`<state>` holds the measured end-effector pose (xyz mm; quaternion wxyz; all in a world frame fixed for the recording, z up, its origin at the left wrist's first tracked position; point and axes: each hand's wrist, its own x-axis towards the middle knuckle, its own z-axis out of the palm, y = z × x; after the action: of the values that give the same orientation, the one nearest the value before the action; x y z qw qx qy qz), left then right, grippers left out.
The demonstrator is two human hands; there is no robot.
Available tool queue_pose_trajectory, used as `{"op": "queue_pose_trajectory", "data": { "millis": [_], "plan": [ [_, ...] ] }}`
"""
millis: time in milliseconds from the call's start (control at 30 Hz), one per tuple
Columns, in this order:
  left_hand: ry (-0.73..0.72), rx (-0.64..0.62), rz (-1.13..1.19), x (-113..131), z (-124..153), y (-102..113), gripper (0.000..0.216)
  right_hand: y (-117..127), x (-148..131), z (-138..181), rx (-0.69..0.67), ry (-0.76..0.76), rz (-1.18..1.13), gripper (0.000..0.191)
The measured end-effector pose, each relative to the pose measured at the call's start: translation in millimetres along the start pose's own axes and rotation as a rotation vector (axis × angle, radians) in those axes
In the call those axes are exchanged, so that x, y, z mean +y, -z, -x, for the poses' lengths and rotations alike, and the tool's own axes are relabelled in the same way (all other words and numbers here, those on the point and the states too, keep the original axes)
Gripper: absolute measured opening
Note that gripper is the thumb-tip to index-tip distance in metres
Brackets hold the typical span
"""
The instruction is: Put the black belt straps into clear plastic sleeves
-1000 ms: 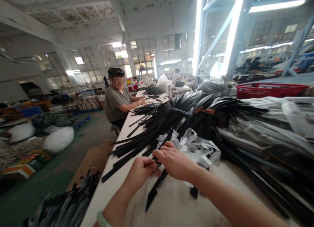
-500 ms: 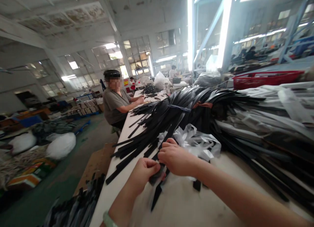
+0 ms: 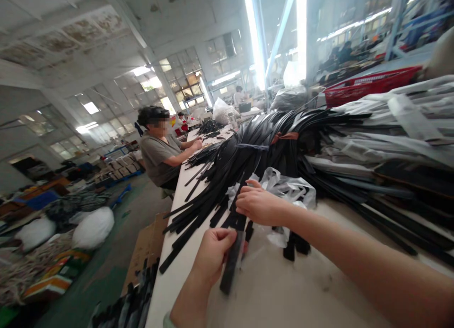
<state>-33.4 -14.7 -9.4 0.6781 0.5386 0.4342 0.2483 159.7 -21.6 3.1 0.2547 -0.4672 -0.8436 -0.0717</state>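
My left hand (image 3: 215, 250) pinches a flat black strip (image 3: 230, 266) between thumb and fingers. The near end of that strip points down toward the tabletop, and a translucent film edge shows beside it. Farther up, my right hand (image 3: 260, 204) has its fingers curled over black strip material, its fingertips partly hidden. Crumpled clear plastic strips (image 3: 289, 188) lie just behind and to the right of this hand. Beyond both hands spreads a large bundle of black strips (image 3: 216, 176), bound with a dark tie (image 3: 252, 147) and a brown tie (image 3: 285, 137).
The pale table (image 3: 276, 290) runs away from me. A seated person (image 3: 158, 151) works at its left edge. White wrapped bundles (image 3: 397, 115) and a red basket (image 3: 372, 84) stand at right. More black strips (image 3: 127, 297) are below the table's left edge, near cardboard (image 3: 145, 252).
My right hand has moved up and away from my left hand, which now holds the strip with its broad face showing. The camera view has shifted slightly.
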Motion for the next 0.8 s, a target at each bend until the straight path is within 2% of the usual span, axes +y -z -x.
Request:
{"op": "queue_pose_trajectory", "data": {
  "millis": [67, 233, 333, 400, 567, 733, 800],
  "plan": [
    [0.006, 0.016, 0.018, -1, -2, 1, 0.045, 0, 3, 0, 0.011, -0.046, 0.014, 0.025],
    [-0.054, 0.012, 0.085, 1, -3, 4, 0.043, -4, -9, -2, -0.044, 0.064, -0.072, 0.019],
    [-0.061, 0.053, 0.108, 2, -3, 3, 0.04, -2, -5, 0, 0.031, -0.05, 0.0, 0.02],
    [-0.053, 0.051, 0.104, 2, -3, 2, 0.04, 0, -2, 0, 0.031, -0.091, 0.025, 0.018],
    [-0.094, 0.024, 0.11, 0, -4, 3, 0.043, -2, -5, 0, -0.068, 0.097, -0.037, 0.011],
    [-0.023, 0.076, 0.039, 1, -5, 4, 0.045, -2, 6, 2, 0.005, -0.112, 0.056, 0.016],
    [-0.029, 0.074, 0.061, 0, -5, 3, 0.046, -3, 3, 2, -0.021, -0.053, 0.011, 0.012]
  ]
}}
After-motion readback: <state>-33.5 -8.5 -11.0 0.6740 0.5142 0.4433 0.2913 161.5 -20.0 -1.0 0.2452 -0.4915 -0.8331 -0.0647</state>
